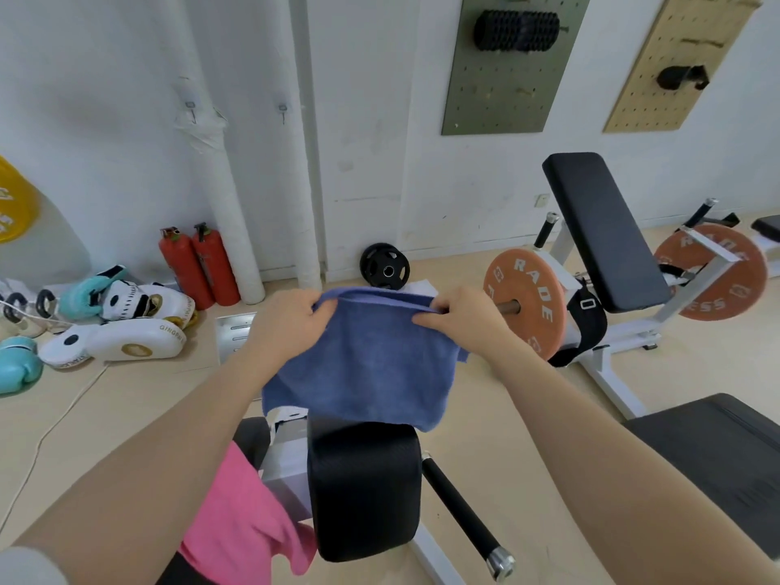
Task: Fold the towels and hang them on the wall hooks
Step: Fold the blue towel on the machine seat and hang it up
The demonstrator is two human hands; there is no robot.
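Blue towel [367,365] at frame centre, held up by its top edge w/ both hands. Left hand [291,320] pinches the upper-left corner, right hand [460,316] pinches the upper-right, fingers curled on the fabric. Lower edge drapes onto black pad [363,491]. Pink towel [245,525] lies lower left. Two wall hooks [192,109] upper left, bare.

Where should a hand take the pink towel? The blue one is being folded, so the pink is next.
Probably by its upper part, coming from above on the left side of the black pad. The pink towel hangs draped beside that pad with loose corners at the bottom, so lifting from the top should free it cleanly. Both the left hand and right hand currently pinch the blue towel.
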